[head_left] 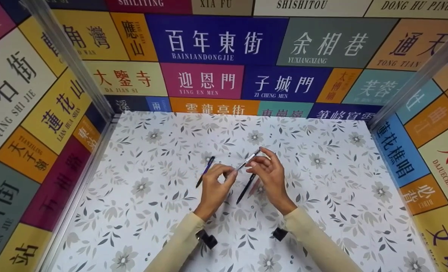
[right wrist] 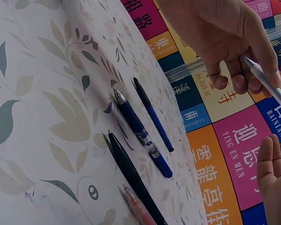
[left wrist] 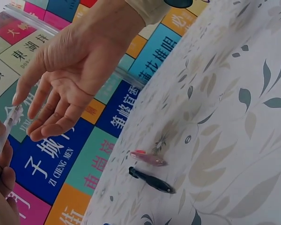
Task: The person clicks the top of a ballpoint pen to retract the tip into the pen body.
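In the head view my left hand (head_left: 215, 189) pinches a slim clear-and-white pen (head_left: 246, 160) near its lower end, between thumb and fingers. The pen slants up to the right, above the table. My right hand (head_left: 272, 179) touches its upper end with one fingertip; the other fingers are loosely bent around nothing. Below the hands lie a black pen (head_left: 245, 189) and a pink pen (head_left: 254, 189). A thin blue pen with dark ends (right wrist: 152, 115) and a thicker blue pen with a silver tip (right wrist: 143, 133) lie near my left hand.
A white table covering (head_left: 140, 226) with grey flowers and leaves spreads under the hands. Panels of coloured street-name signs (head_left: 212, 41) stand behind it and on both sides, with clear edge strips at the corners. Dark wrist devices (head_left: 208, 240) sit at both sleeves.
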The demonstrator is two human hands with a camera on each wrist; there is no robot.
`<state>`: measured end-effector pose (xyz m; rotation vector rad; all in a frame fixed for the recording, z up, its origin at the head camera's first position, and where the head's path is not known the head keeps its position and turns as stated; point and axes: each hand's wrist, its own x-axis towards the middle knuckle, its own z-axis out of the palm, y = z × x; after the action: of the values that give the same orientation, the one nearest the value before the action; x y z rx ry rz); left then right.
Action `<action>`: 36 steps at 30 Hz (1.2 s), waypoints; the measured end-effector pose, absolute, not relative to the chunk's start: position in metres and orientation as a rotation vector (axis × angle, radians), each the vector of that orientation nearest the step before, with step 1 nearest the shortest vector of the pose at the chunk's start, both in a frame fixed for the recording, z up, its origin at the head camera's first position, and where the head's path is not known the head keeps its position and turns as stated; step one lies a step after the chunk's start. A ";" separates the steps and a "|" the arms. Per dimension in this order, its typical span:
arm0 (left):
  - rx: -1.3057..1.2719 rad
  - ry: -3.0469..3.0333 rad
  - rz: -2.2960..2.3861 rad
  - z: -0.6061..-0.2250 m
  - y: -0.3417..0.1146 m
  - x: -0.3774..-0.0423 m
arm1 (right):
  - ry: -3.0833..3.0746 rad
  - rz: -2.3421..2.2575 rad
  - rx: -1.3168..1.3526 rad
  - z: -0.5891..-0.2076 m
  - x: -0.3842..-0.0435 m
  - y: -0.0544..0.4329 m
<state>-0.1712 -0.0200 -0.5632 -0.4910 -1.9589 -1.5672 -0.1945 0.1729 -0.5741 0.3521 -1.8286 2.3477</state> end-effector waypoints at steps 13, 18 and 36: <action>-0.494 -1.968 -1.610 -0.593 -0.018 -0.183 | -1.741 2.364 0.418 -0.566 -0.192 0.169; -0.494 -1.953 -1.641 -0.593 -0.016 -0.182 | -1.688 2.382 0.456 -0.564 -0.192 0.168; -0.496 -1.994 -1.725 -0.594 -0.011 -0.177 | -1.714 2.261 0.550 -0.560 -0.187 0.167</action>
<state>-0.1769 -0.0115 -0.5944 -0.4959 -1.9943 -1.7249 -0.1871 0.1674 -0.5596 0.5499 -1.7141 2.2606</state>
